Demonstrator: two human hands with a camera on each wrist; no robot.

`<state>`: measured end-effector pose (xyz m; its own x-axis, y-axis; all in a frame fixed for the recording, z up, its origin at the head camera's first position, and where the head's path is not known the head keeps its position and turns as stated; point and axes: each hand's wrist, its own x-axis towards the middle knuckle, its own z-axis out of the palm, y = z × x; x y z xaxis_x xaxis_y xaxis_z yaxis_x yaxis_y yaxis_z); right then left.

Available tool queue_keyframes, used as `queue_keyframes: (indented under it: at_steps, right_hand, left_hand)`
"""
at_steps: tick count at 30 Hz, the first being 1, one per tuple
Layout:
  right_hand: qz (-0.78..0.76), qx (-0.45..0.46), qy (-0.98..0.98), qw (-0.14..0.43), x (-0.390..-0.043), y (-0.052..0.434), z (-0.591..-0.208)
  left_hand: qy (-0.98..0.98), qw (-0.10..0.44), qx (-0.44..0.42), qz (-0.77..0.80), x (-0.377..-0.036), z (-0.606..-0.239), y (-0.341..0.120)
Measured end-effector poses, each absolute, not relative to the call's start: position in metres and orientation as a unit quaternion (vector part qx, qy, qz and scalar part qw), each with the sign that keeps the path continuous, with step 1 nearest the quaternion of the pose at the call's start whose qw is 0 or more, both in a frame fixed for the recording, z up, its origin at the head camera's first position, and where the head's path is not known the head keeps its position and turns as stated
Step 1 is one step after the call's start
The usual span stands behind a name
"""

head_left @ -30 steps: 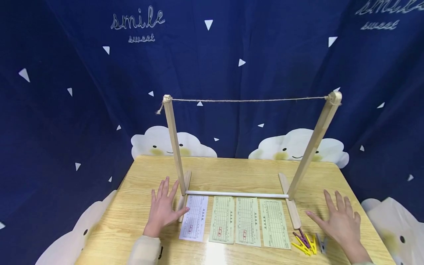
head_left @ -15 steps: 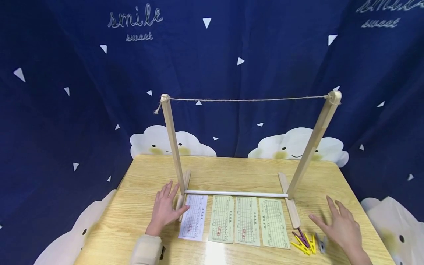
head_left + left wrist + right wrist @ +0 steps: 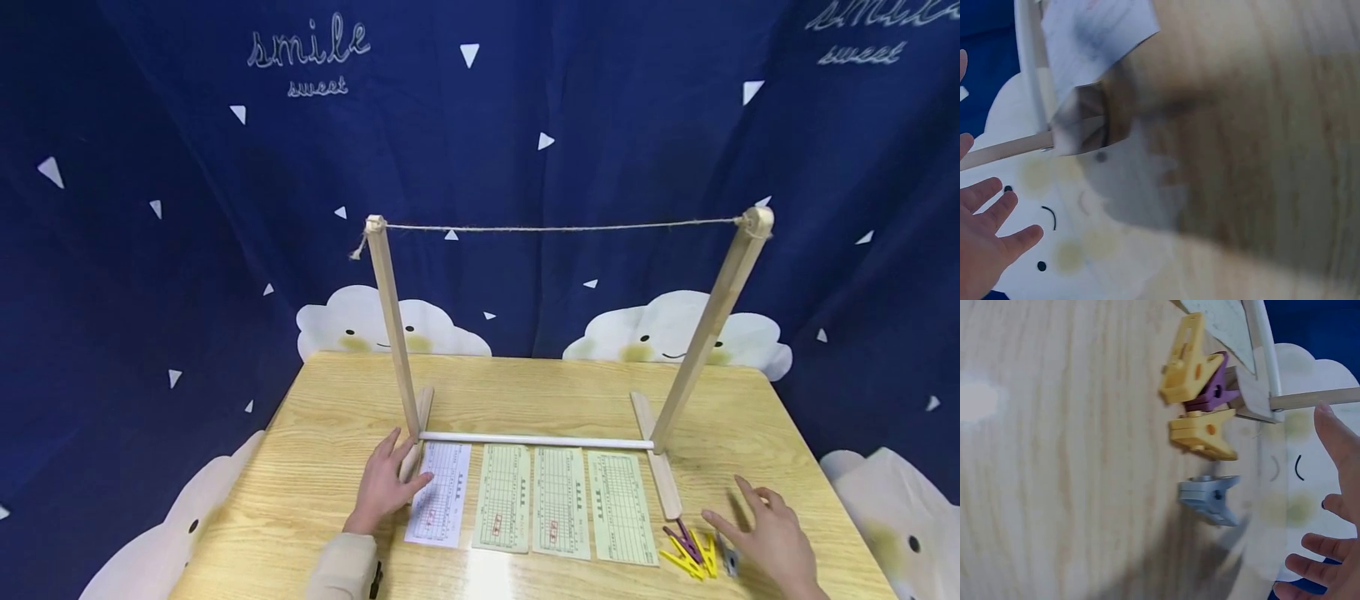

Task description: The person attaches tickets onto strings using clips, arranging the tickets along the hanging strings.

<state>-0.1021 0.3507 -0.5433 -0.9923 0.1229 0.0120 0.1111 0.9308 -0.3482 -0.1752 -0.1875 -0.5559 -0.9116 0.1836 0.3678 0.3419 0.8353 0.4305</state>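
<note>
My left hand hovers over the table by the left foot of a wooden stand, its thumb over the edge of a white printed slip. In the left wrist view its fingers are spread with nothing in them. My right hand, also holding nothing, is close to the right of a grey clothespin. Beside that lie a purple clothespin and two yellow ones, the nearer a yellow clothespin in the right wrist view. Its fingers are loosely spread.
A twine line runs between the stand's left post and right post. A white rod joins them low down. Three pale green slips lie in the row on the wooden table. A blue curtain hangs behind.
My right hand has come down and nearer to the clothespins, its fingers bending a little. The left hand has shifted slightly right and toward me, its fingers less spread.
</note>
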Motion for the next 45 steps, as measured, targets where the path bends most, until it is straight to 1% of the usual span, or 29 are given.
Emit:
queue_keyframes:
  at_steps: [7,14,22,24,31,37,39,45]
  right_hand:
    - [0.172,-0.084,-0.98,-0.051,-0.099,0.355,-0.558]
    - [0.17,-0.103,-0.977,-0.079,-0.097,0.356,-0.564]
    - [0.19,-0.105,-0.967,-0.134,-0.095,0.357,-0.574]
    - [0.194,-0.094,-0.967,-0.137,-0.095,0.356,-0.577]
    - [0.191,-0.074,-0.97,-0.128,-0.096,0.351,-0.578]
    - [0.187,-0.069,-0.97,-0.139,-0.096,0.353,-0.579]
    - [0.188,-0.069,-0.969,-0.143,-0.096,0.353,-0.58]
    - [0.206,-0.102,-0.962,-0.15,-0.096,0.353,-0.582]
  left_hand:
    - [-0.946,0.136,-0.146,-0.256,-0.18,-0.573,-0.187]
    - [-0.944,0.128,-0.147,-0.267,-0.182,-0.583,-0.184]
    - [-0.961,0.057,-0.104,-0.249,-0.176,-0.59,-0.184]
    - [-0.965,0.043,-0.093,-0.241,-0.175,-0.59,-0.184]
    - [-0.966,0.021,-0.077,-0.247,-0.17,-0.589,-0.183]
    - [-0.964,-0.023,-0.071,-0.254,-0.168,-0.59,-0.179]
    - [-0.963,-0.022,-0.066,-0.258,-0.169,-0.591,-0.177]
    - [-0.963,0.011,-0.062,-0.264,-0.177,-0.591,-0.17]
